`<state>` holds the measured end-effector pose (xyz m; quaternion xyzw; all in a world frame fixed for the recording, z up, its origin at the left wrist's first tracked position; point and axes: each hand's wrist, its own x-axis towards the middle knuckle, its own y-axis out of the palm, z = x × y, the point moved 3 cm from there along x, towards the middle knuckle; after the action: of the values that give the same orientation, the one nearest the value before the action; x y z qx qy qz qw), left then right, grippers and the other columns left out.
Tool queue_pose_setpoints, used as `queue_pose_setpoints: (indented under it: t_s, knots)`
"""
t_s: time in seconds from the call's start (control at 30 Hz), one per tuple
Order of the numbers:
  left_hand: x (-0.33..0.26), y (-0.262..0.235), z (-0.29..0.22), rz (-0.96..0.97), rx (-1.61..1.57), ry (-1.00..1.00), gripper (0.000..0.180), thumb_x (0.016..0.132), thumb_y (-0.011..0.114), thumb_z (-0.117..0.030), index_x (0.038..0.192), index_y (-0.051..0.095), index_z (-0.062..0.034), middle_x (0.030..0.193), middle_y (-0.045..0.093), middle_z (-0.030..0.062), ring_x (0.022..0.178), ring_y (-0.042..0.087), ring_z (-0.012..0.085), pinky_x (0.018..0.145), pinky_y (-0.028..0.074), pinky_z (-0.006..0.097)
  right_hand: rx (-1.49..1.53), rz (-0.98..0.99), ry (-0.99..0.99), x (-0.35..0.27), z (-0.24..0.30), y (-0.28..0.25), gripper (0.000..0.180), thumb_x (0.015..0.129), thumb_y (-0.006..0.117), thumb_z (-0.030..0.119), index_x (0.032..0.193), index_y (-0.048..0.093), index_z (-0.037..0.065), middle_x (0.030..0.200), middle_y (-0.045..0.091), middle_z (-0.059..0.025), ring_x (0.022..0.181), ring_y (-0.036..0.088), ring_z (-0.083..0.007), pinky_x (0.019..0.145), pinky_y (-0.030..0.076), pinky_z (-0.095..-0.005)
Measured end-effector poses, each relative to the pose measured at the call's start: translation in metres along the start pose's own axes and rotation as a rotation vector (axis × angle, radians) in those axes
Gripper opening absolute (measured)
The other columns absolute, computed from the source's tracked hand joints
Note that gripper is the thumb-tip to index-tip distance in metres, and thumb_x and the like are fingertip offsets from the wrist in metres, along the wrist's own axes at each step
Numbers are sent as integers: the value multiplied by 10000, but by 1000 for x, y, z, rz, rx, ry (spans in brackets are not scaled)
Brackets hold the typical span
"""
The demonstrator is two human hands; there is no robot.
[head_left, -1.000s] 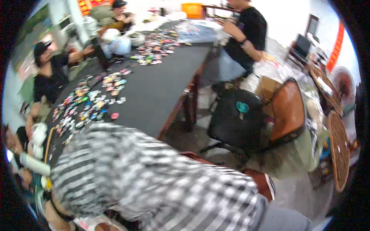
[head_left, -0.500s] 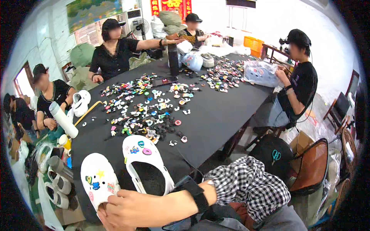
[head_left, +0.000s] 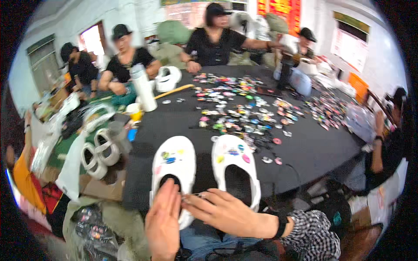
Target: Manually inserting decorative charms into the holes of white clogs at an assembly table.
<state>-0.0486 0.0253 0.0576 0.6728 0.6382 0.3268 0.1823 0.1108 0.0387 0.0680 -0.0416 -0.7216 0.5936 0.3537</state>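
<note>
Two white clogs lie side by side at the near edge of a black table. Both the left clog and the right clog carry small coloured charms on their toes. My left hand rises with fingers together against the heel of the left clog. My right hand, with a black wristband and a checked sleeve, reaches in from the right. Its fingertips meet the left hand's at the left clog's heel rim, pinching a small pale piece that is too small to identify.
Several loose coloured charms cover the middle and far right of the table. A tall white bottle and another white clog stand at the far left. Several people sit around the table. More white clogs and bags pile up at the left.
The view has swung from the room's right side back onto the table. The two clogs now sit centred in front of me, and both hands have come together at the left clog's heel.
</note>
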Motion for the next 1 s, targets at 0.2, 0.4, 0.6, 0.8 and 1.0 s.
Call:
queue_pose_setpoints:
  t_s: [0.2, 0.4, 0.6, 0.8, 1.0]
  knots:
    - [-31, 8, -17, 97, 320, 111, 389, 1014, 368, -108, 1360, 435, 58, 1438, 392, 228, 1310, 414, 335, 1090, 353, 430, 40, 63, -71, 8, 10, -9, 454, 800, 531, 141, 1248, 525, 69, 1301, 506, -89, 998, 553, -215, 921, 455, -353]
    - [-53, -17, -36, 35, 913, 513, 288, 993, 434, -77, 1208, 569, 60, 1308, 521, 196, 1238, 492, 333, 979, 423, 396, 51, 74, -9, 8, 6, -12, 467, 792, 536, 130, 1248, 512, 30, 1292, 508, -113, 965, 564, -212, 898, 468, -326]
    - [-51, -23, -25, 5, 1384, 545, 284, 935, 518, -82, 1195, 588, 11, 1341, 496, 190, 1296, 421, 365, 942, 441, 353, 64, 59, -35, 9, 8, -12, 515, 784, 584, 119, 1285, 504, 28, 1349, 484, -108, 958, 570, -213, 902, 455, -341]
    - [-50, -31, -3, 55, 1408, 547, 307, 886, 583, -115, 1171, 582, 0, 1406, 403, 223, 1366, 273, 424, 1056, 315, 500, -9, 73, 79, -15, 6, -36, 519, 801, 582, 173, 1313, 514, 127, 1392, 449, -123, 1132, 527, -258, 988, 415, -416]
    - [-53, -29, -5, 13, 1396, 527, 336, 878, 586, -115, 1195, 566, -5, 1410, 396, 232, 1361, 281, 440, 1079, 279, 515, 189, 16, 437, -50, 2, -40, 620, 721, 778, 209, 1286, 542, 113, 1143, 542, -114, 1029, 545, -297, 930, 450, -437]
